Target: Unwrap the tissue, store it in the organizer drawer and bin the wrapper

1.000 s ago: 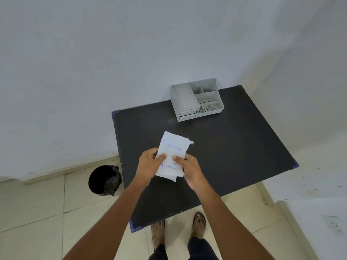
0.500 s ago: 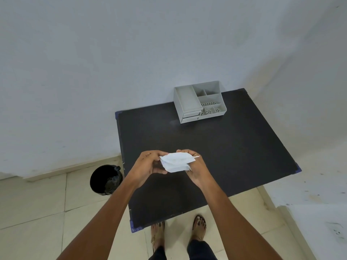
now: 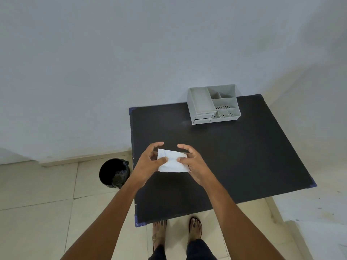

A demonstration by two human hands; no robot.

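Left hand (image 3: 148,162) and right hand (image 3: 191,162) pinch a white tissue packet (image 3: 171,162) above the black counter (image 3: 234,156), organizer (image 3: 214,104) at one o'clock.

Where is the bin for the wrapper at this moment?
In the head view, the black bin stands on the tiled floor just off the left edge of the black table, level with the left hand.

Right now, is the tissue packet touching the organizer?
Apart. The head view shows the tissue packet held between left hand and right hand near the table's front, with bare black table between it and the organizer.
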